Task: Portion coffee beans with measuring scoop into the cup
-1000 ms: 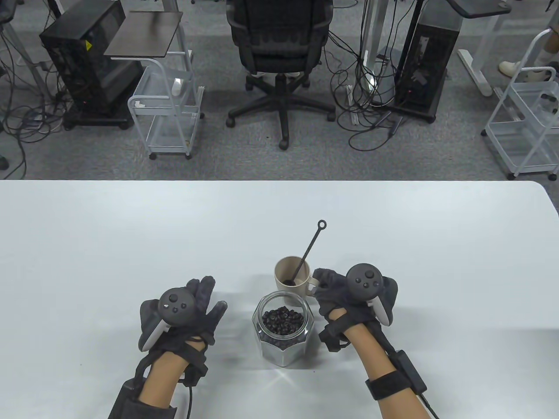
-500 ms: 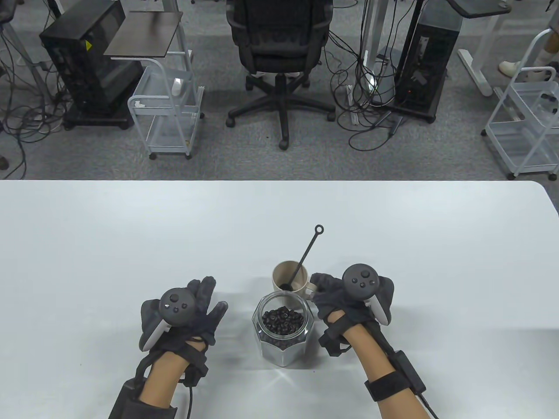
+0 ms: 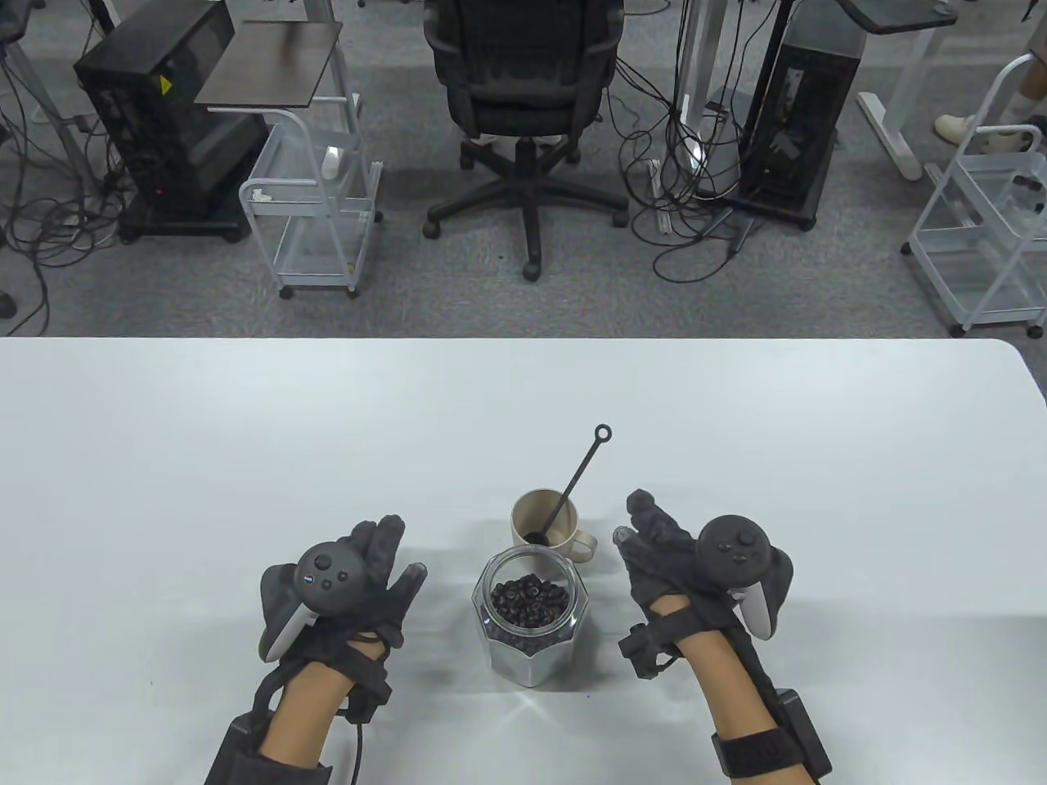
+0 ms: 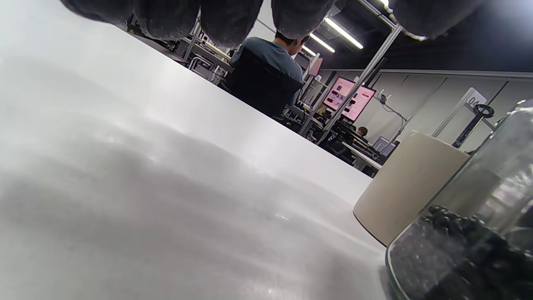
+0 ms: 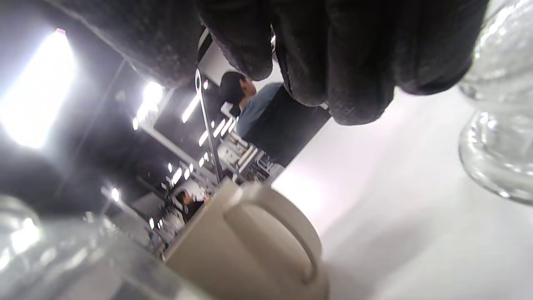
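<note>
Resting flat on the white counter [image 3: 164, 458], the left hand [image 3: 343, 585] lies at the left of the arrangement with its fingers [image 3: 384, 536] straight and spread, holding nothing; a dark tracker [image 3: 325, 576] sits on its back. In the left wrist view, the gloved fingertips [image 4: 233, 18] hang over bare counter surface.

Just to the right stands an open glass jar [image 3: 530, 621], partly filled with dark coffee beans [image 3: 530, 601]. It stands apart from both hands. The left wrist view shows the beans [image 4: 458, 246] piled against the jar wall.

Directly behind the jar, close to it, stands the beige cup [image 3: 544, 523], upright, its handle [image 3: 585, 546] pointing to the right. The black measuring scoop [image 3: 572, 482] leans inside the cup, bowl at the bottom and its long thin handle slanting up and away over the far rim, ending in a small ring [image 3: 603, 431]. Whether the cup holds beans cannot be told.

At the right, the right hand [image 3: 687, 564] rests near the cup's handle without touching it, its fingers [image 3: 646, 515] extended toward the far side and empty. In the right wrist view the cup's handle [image 5: 283, 229] appears below the gloved fingertips [image 5: 345, 83], clear of them.
</note>
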`<control>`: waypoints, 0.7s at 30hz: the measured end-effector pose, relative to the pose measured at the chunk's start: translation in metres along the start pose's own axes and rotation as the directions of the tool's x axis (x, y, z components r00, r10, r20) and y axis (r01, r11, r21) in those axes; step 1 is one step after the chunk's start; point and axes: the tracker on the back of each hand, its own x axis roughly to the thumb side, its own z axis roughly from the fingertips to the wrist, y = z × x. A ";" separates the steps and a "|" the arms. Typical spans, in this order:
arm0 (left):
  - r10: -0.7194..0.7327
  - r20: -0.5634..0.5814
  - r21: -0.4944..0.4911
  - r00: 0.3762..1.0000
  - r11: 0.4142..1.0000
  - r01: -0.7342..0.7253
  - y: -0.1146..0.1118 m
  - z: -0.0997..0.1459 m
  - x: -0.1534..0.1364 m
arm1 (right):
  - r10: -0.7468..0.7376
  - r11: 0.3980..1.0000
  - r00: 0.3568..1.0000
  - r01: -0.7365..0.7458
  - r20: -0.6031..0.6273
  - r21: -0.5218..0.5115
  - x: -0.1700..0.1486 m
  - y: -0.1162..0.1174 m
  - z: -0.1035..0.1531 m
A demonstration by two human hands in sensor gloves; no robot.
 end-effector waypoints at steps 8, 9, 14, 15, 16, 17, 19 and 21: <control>-0.007 0.003 -0.001 1.000 1.000 0.007 0.001 0.000 0.000 | -0.172 0.983 0.985 0.173 0.010 -0.065 -0.001 -0.023 -0.003; -0.007 0.004 0.000 1.000 1.000 0.007 0.001 -0.001 0.000 | -0.196 0.979 0.980 0.197 0.008 -0.061 -0.001 -0.024 -0.005; -0.010 0.010 -0.007 1.000 1.000 0.010 0.001 -0.002 0.000 | -0.346 0.938 0.937 0.345 -0.056 -0.019 -0.003 -0.029 -0.028; -0.012 0.008 -0.009 1.000 1.000 0.012 0.001 -0.003 0.000 | -0.367 0.930 0.926 0.369 -0.082 -0.001 -0.004 -0.027 -0.034; -0.018 0.007 -0.009 1.000 1.000 0.018 0.002 -0.003 0.000 | -0.382 0.922 0.918 0.386 -0.104 0.025 -0.004 -0.025 -0.041; -0.027 0.009 -0.008 1.000 1.000 0.027 0.002 -0.004 0.000 | -0.386 0.917 0.913 0.395 -0.128 0.051 -0.003 -0.021 -0.048; -0.040 0.011 -0.008 0.999 0.999 0.040 0.004 -0.004 0.000 | -0.369 0.921 0.917 0.383 -0.151 0.077 -0.001 -0.016 -0.059; -0.040 0.010 -0.006 0.999 0.999 0.041 0.004 -0.005 0.001 | -0.323 0.933 0.930 0.344 -0.177 0.109 0.003 -0.011 -0.071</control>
